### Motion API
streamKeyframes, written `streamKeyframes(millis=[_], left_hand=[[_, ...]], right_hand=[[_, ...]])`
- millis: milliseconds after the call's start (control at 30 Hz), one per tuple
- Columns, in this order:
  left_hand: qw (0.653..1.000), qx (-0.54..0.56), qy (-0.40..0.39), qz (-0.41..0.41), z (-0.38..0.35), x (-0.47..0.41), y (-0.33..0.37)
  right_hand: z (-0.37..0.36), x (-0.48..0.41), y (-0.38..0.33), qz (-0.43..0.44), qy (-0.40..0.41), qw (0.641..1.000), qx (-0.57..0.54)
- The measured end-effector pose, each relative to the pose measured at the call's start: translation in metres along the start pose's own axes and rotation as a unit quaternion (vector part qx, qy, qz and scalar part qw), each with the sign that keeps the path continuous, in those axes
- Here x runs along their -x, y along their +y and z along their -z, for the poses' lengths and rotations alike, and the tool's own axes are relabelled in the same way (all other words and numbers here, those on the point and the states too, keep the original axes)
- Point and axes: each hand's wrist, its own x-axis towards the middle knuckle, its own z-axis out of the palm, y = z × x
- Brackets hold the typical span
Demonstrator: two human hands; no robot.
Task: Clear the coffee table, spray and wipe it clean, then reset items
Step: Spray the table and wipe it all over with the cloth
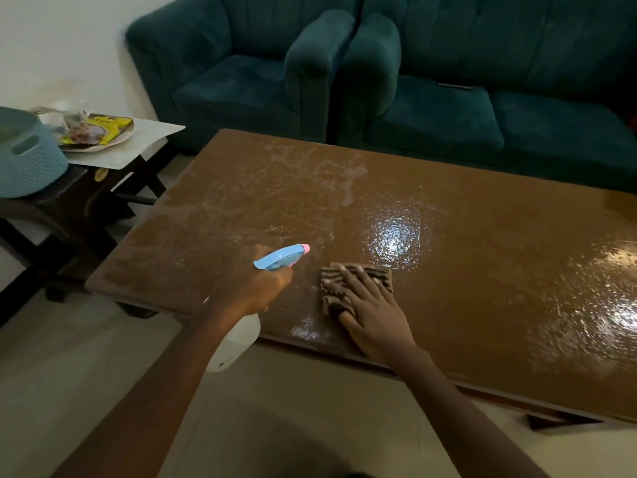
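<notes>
The brown coffee table [482, 270] fills the middle of the view, its top wet with spray droplets and smeared streaks. My left hand [251, 284] grips a white spray bottle [238, 343] with a blue trigger head and pink nozzle [281, 258], held above the table's near edge and pointing right. My right hand [372, 312] lies flat with straight fingers on a folded zebra-striped cloth [336, 288], pressing it onto the tabletop near the front edge.
A side table [138, 146] at the left holds a light blue basket [24, 157] and a plate of snack packets [96, 132]. A teal armchair [241, 70] and teal sofa [499, 98] stand behind the coffee table. Pale floor tiles lie below.
</notes>
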Motion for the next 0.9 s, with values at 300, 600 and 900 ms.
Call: streamKeyframes(millis=[300, 600, 900], left_hand=[[1.0, 0.013, 0.015, -0.001, 0.01, 0.0, -0.015], [0.999, -0.029, -0.004, -0.046, 0.015, 0.013, -0.024], [0.995, -0.055, -0.044, -0.074, 0.003, 0.039, -0.054]], right_hand=[[-0.001, 0.055, 0.032, -0.222, 0.064, 0.973, -0.012], [-0.021, 0.036, -0.029, -0.053, 0.031, 0.998, 0.009], [-0.018, 0.073, -0.006, -0.154, 0.065, 0.986, -0.015]])
